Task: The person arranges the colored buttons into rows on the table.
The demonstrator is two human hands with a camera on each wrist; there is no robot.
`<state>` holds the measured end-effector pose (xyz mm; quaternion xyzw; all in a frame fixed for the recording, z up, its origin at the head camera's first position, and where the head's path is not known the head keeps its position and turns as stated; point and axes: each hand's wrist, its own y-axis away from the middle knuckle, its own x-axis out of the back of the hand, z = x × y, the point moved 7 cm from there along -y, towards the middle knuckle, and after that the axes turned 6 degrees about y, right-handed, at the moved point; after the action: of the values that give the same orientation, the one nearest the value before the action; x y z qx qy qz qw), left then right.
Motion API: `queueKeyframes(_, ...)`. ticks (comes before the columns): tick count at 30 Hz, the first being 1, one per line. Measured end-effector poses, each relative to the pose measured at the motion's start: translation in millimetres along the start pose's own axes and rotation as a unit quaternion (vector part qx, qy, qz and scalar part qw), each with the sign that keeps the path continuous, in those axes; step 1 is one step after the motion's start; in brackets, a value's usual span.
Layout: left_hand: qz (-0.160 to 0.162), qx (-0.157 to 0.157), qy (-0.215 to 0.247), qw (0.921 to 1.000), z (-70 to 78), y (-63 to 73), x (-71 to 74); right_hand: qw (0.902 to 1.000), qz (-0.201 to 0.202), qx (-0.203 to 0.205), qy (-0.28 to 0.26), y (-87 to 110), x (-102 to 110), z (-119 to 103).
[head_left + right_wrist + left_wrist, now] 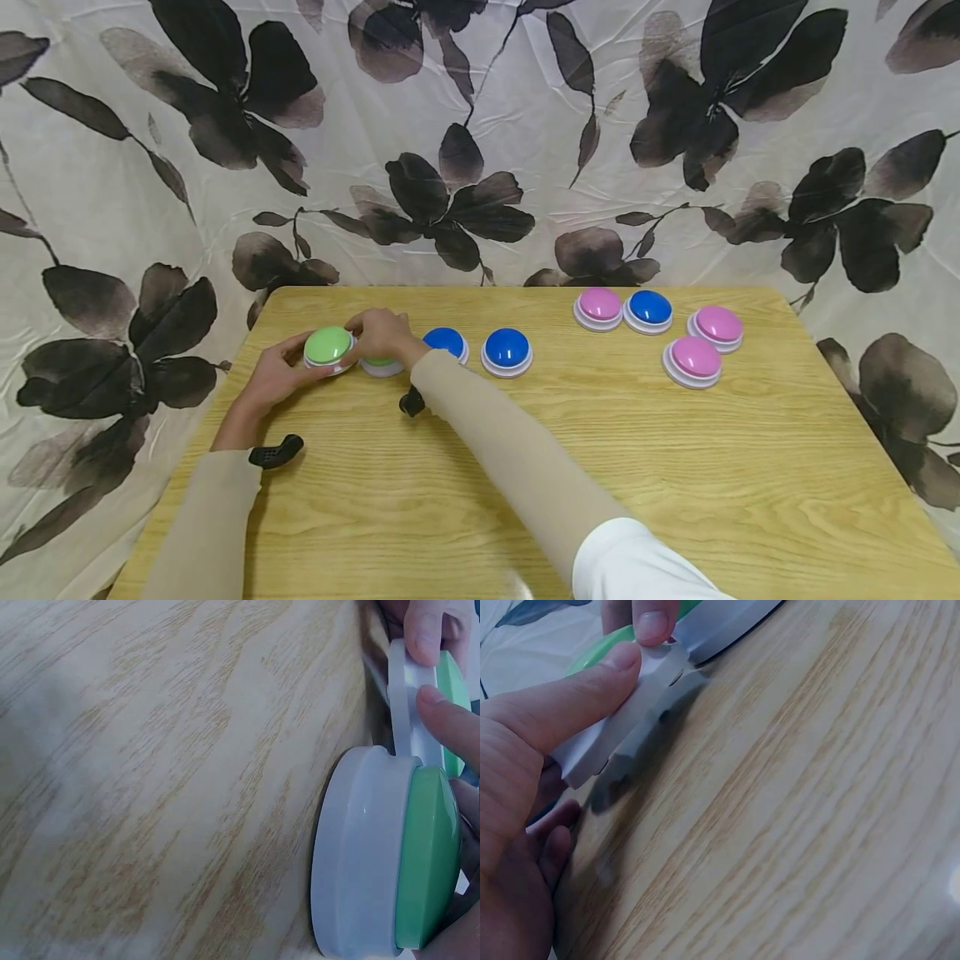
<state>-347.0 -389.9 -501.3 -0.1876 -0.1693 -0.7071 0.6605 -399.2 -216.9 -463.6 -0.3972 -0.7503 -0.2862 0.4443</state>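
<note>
At the table's left, a green dome button (327,344) on a white base is gripped from both sides. My left hand (273,382) holds its left side, thumb (607,671) along the white base. From the right, my right hand (384,333) pinches the same button's edge, both thumbs close together in the right wrist view. A gap and shadow show under the base in the left wrist view. A second green button (427,862) sits on the wood beneath my right hand, partly hidden in the head view.
Two blue buttons (507,348) stand right of my right hand, one partly behind the wrist. Toward the back right are three pink buttons (696,356) and another blue button (649,307). A floral cloth (480,108) hangs behind the wooden table (600,467).
</note>
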Motion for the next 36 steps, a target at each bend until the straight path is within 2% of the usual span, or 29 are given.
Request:
queueKeyframes(13,-0.010,0.005,0.009,0.9999,-1.8,-2.7,-0.3,0.9997,-0.001,-0.015,0.017,-2.0,0.0,0.1)
queueKeyframes(21,-0.012,0.014,0.002,0.9998,-4.0,-2.2,0.7,0.9999,0.000,-0.009,0.013,-2.8,-2.2,0.0)
queueKeyframes(28,-0.029,0.008,0.002,0.9996,-2.7,-4.7,-6.2,0.9996,-0.003,-0.018,0.021,-5.3,-7.3,8.8)
queueKeyframes(36,-0.029,0.017,-0.020,0.9992,-3.1,-1.9,-0.8,0.9994,-0.001,0.005,0.035,-4.5,-3.9,-0.5)
